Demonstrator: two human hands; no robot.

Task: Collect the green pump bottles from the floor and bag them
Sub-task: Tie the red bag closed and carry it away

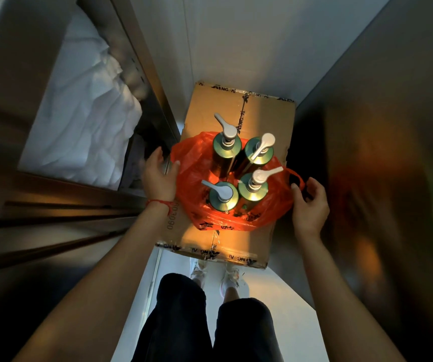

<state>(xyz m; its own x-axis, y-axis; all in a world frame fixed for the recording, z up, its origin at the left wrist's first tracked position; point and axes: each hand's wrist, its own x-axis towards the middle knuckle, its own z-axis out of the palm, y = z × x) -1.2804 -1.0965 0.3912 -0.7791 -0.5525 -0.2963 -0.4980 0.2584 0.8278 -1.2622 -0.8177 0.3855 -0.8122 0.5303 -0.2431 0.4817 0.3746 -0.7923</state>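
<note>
4 bottles (236,173) inside thin orange bag (197,163), likely heavy. Left hand (159,176) relaxed beside it; right hand (309,202) pinches handle (295,176).

1. We look down a narrow passage with a pale floor (283,304).
2. A white wall (236,43) closes the top of the frame.
3. At upper left, crumpled white linen (84,113) lies on a shelf.
4. Warm light glows at right.

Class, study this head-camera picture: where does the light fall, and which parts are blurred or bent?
Head view: warm orange light falls on the cardboard box and red bag; the four green pump bottles are sharp; the right-hand wall is smeared; wide-angle distortion bends the edges.
</note>
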